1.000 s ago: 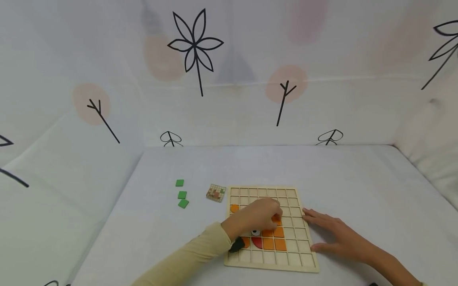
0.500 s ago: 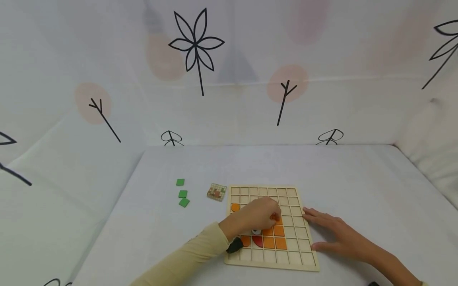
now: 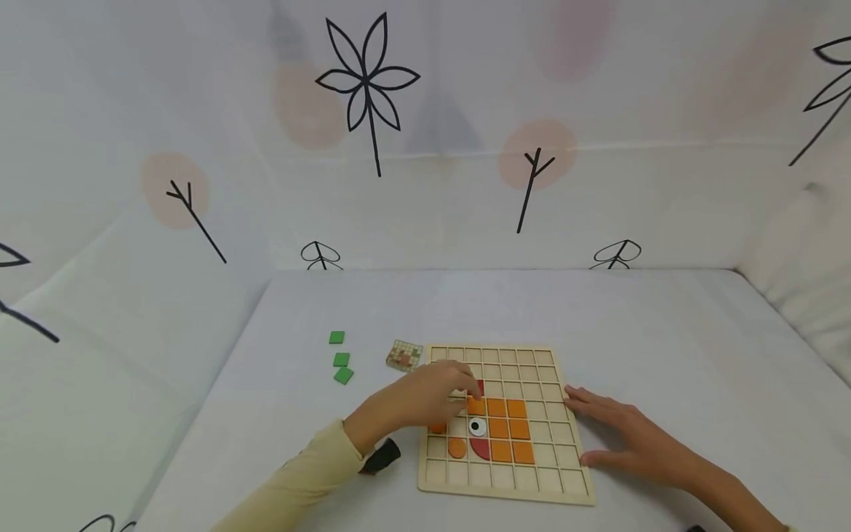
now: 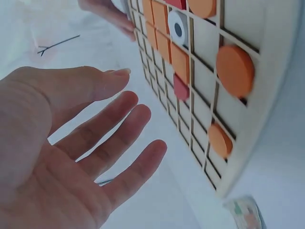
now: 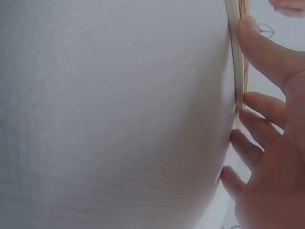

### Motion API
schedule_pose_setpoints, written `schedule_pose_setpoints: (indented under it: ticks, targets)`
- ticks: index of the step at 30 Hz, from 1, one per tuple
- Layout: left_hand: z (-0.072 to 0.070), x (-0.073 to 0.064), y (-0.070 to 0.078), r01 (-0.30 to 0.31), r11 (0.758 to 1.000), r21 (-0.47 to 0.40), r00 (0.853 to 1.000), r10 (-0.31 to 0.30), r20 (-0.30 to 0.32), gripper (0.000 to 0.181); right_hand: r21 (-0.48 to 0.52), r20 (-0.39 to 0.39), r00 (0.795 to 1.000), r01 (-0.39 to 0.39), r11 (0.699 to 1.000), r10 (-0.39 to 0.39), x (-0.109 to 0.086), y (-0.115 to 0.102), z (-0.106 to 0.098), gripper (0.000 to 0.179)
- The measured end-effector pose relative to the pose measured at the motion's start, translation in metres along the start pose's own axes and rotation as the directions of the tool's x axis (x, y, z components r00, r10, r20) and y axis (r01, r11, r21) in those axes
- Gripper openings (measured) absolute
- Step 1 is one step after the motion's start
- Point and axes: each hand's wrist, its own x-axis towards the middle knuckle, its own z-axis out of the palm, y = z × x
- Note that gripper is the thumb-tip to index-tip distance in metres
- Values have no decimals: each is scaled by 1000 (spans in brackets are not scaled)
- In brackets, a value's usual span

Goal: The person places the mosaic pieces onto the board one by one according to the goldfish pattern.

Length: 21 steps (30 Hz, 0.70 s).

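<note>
A pale wooden grid board point(image 3: 505, 480) lies on the white table. Orange square tiles point(image 3: 499, 428) fill several of its cells, beside a white eye tile point(image 3: 477, 426) and a rounded red tile point(image 3: 480, 448). My left hand point(image 3: 422, 395) hovers over the board's left part, covering some cells. Its fingers are spread and hold nothing, as the left wrist view shows. Near it in that view are orange round pieces point(image 4: 235, 71) and a small red piece point(image 4: 181, 87). My right hand point(image 3: 628, 436) touches the board's right edge with thumb and fingertips, fingers mostly straight.
Three green square tiles point(image 3: 341, 360) lie loose on the table, left of the board. A small patterned grid card point(image 3: 404, 355) sits by the board's far left corner. White printed cloth point(image 3: 439, 207) rises behind the table.
My left hand has moved left from the orange tiles and its fingers have opened out. The block of orange squares now shows uncovered. My right hand stays at the board's edge.
</note>
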Motion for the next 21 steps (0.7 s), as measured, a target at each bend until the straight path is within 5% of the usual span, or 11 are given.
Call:
schedule_pose_setpoints:
  ticks: [9,21]
  targets:
    - [-14,-52,-17,116,993,-22,993,-116,-15,19,-5,4,1000,-6,1000,6,2,-4,-1,70]
    - [1,-110,-41,292,934,-205,956,-282,78,19,-10,6,999,-31,999,31,1,-6,-2,70]
